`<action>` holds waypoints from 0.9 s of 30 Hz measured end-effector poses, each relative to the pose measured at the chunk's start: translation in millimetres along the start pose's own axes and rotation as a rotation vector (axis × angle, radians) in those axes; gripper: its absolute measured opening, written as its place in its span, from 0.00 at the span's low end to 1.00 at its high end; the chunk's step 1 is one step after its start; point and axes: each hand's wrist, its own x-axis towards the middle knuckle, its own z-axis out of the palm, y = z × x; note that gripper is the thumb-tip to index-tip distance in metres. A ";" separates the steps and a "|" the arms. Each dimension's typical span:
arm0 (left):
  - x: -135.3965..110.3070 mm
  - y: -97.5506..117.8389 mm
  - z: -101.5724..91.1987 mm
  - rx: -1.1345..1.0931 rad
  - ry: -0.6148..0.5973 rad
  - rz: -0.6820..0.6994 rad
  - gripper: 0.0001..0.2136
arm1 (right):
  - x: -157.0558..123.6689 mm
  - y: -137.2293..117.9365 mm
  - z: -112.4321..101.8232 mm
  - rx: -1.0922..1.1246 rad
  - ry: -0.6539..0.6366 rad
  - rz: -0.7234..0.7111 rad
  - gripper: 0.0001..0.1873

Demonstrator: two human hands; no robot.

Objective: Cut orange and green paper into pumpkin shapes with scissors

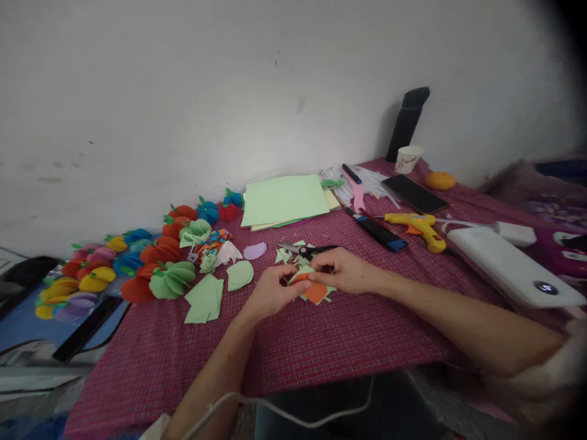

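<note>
Close together at the middle of the table, my left hand (pixel 274 291) and my right hand (pixel 342 272) both pinch a small orange paper piece (pixel 316 294). Light green paper shows around it, partly hidden by my fingers, so I cannot tell whether I hold that too. Just beyond my fingers lie dark-handled scissors (pixel 316 249) on green paper scraps (pixel 282 255). To the left of my left hand are a rounded stack of green paper (pixel 240 275), a stack of green squares (pixel 205 299) and a lilac paper piece (pixel 255 251).
Colourful folded-paper pumpkins (pixel 172 280) crowd the left side. Large green sheets (pixel 284 201) lie by the wall. On the right are a utility knife (pixel 378 231), a yellow glue gun (pixel 419 227), a phone (pixel 415 193), a white power bank (pixel 513 266) and a paper cup (pixel 408 159).
</note>
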 end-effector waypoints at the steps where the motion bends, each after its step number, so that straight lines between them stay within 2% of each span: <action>1: -0.6 -1.2 0.7 0.051 0.004 0.004 0.11 | -0.5 -0.8 -0.4 -0.039 -0.008 -0.024 0.11; 3: -1.5 -2.5 3.1 0.089 0.006 0.005 0.12 | -1.2 -2.9 0.7 -0.065 -0.004 -0.046 0.10; 5: -1.6 -2.1 5.3 0.029 -0.010 -0.005 0.11 | -1.1 -5.3 3.0 0.020 0.024 -0.015 0.10; 7: -0.8 -0.2 6.6 -0.120 0.017 -0.027 0.10 | -0.1 -7.1 4.6 0.196 0.068 0.060 0.11; 9: 0.5 1.9 7.3 -0.316 0.100 -0.053 0.11 | 1.2 -7.6 4.9 0.358 0.110 0.151 0.14; 11: 1.7 3.3 8.2 -0.486 0.188 -0.063 0.12 | 2.3 -6.5 4.9 0.421 0.134 0.223 0.15; 13: 2.3 3.6 9.6 -0.584 0.227 -0.060 0.14 | 2.8 -4.4 6.0 0.423 0.131 0.253 0.16; 18: 1.0 3.6 12.7 -0.596 0.228 -0.099 0.16 | 1.8 1.0 12.0 0.397 0.102 0.255 0.14; 27: 0.0 5.1 13.9 -0.599 0.176 -0.173 0.15 | 0.5 -1.4 11.7 0.323 0.032 0.198 0.12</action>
